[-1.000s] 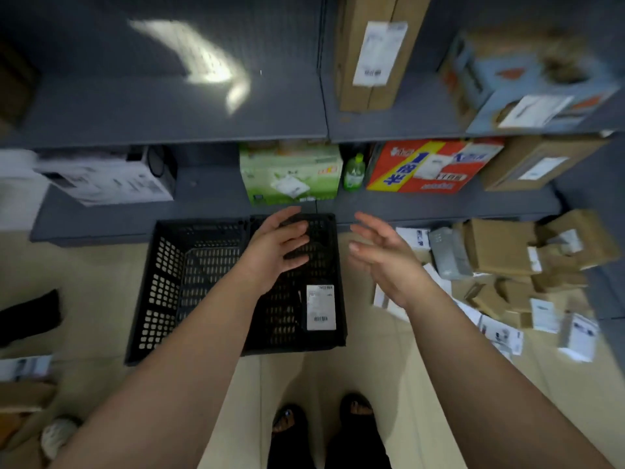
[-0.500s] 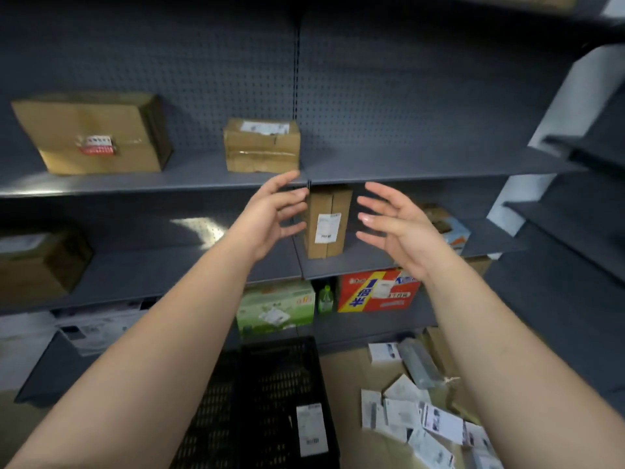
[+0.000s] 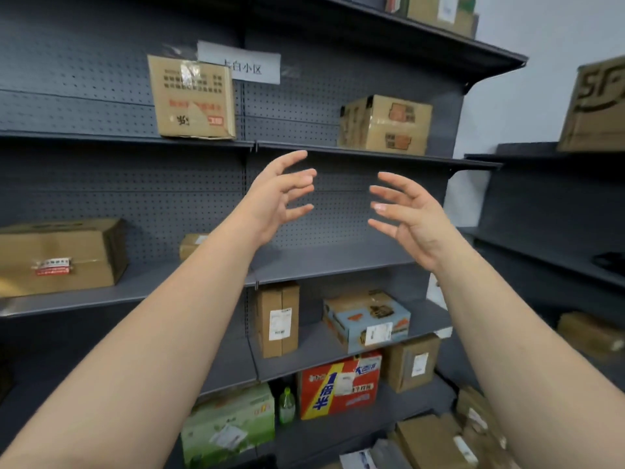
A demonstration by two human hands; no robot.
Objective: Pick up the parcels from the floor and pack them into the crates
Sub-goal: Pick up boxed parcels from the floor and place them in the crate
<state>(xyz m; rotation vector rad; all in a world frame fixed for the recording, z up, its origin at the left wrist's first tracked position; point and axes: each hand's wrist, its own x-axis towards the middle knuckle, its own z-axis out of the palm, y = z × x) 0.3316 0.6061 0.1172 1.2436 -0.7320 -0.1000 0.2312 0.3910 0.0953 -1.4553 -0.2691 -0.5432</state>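
As left hand (image 3: 274,201), right hand (image 3: 414,222) hover spread, parcels (image 3: 431,441) lie below.

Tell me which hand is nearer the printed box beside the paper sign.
Left. The left hand hovers below and right of the printed box; the right hand is farther right.

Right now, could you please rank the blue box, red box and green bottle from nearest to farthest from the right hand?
1. blue box, shelf below the right hand.
2. red box, one shelf lower.
3. green bottle, left of it.
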